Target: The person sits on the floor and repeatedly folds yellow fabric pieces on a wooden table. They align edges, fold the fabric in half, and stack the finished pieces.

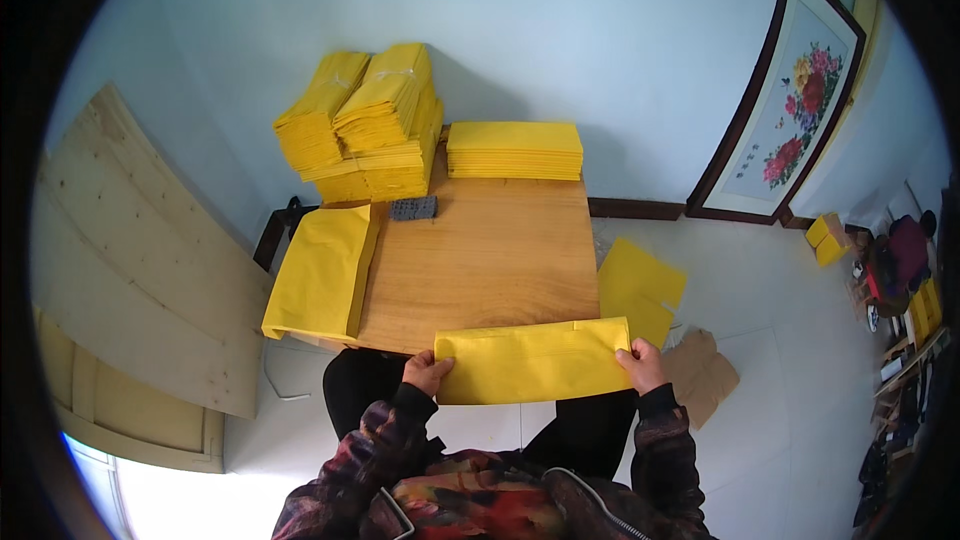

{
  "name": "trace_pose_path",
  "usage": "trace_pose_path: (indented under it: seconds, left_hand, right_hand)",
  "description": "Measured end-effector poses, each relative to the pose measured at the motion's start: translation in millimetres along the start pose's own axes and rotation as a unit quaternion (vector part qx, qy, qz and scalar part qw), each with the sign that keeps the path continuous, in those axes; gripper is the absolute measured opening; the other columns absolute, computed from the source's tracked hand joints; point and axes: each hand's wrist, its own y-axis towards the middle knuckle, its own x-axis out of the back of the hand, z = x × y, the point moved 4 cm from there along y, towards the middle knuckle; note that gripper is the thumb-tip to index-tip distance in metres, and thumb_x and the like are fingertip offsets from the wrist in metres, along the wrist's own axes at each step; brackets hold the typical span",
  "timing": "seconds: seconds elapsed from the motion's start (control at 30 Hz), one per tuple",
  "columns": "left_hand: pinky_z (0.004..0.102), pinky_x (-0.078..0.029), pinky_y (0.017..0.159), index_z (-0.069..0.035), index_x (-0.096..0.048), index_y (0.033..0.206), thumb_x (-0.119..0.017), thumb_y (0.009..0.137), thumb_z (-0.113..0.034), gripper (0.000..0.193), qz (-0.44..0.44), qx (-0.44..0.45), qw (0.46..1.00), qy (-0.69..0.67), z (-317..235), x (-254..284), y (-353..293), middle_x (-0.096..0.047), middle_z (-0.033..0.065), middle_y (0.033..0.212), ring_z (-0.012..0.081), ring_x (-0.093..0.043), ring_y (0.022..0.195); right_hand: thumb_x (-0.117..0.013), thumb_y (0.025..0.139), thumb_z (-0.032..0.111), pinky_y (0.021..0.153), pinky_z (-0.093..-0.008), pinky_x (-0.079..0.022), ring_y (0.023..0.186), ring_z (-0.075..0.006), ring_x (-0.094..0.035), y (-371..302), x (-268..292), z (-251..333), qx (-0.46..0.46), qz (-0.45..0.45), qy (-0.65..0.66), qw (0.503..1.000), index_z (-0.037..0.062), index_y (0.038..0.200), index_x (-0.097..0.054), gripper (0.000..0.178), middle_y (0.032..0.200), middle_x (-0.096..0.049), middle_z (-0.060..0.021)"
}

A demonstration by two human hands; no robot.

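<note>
- Yellow folded paper (532, 364): lower centre of frame, long side running across, held up at the near edge of the surface (485, 265); its upper edge overlaps the tabletop in view, its lower part reaches over the person's lap.
- Left hand (428, 373): fingers closed on the paper's left end, thumb on the face turned to the camera.
- Right hand (642, 365): clamped on the paper's right end in the same manner, thumb on the near face. Paper spans the gap between both hands.
- Surface: wood-coloured top, centre of frame.
- Left part of surface: yellow paper pile (318, 270), lying slantwise, its near end at the table edge.
- Upper left of centre: yellow bundles (355, 125) heaped in layers; pale ties visible on the upper ones.
- Far edge, upper centre: neat yellow stack (515, 152), just right of the bundles.
- Dark grey block (414, 208): on the tabletop, near the foot of the bundles. Kind cannot be told.
- Floor, right of table: yellow sheet (642, 285); below it in frame, brown paper (703, 376).
- Upper right: framed flower picture (790, 110) against the wall.
- Left of frame: pale wooden board (140, 250), leaning.
</note>
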Motion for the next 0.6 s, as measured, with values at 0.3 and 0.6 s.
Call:
trace_pose_path:
  seconds: [0.3, 0.6]
  left_hand:
    - [0.0283, -0.053, 0.072, 0.005, -0.066, 0.107, -0.067, 0.09, -0.013, 0.025, 0.033, -0.17, 0.983, 0.056, -192.5, -37.3, 108.1, -0.069, 0.005, 0.093, 0.0141, -0.065, 0.078]
    - [0.0334, -0.052, 0.067, 0.006, -0.066, 0.1, -0.065, 0.087, -0.01, 0.021, -0.033, -0.231, 0.965, 0.121, -328.0, -79.7, 333.6, -0.068, 0.0099, 0.087, 0.0199, -0.064, 0.074]
  right_hand:
    - [-0.067, 0.089, 0.014, 0.06, -0.0259, -0.042, 0.066, -0.0065, -0.048, 135.8, 9.7, 93.5, 0.113, 0.016, 0.013, 0.993, 0.0023, 0.08, -0.057, 0.017, 0.073, -0.055, 0.0035]
    - [-0.066, 0.088, 0.019, 0.056, -0.0327, -0.042, 0.064, -0.0112, -0.049, 366.9, -2.9, 194.4, 0.126, -0.035, -0.08, 0.988, -0.0039, 0.081, -0.061, 0.025, 0.069, -0.055, -0.0015]
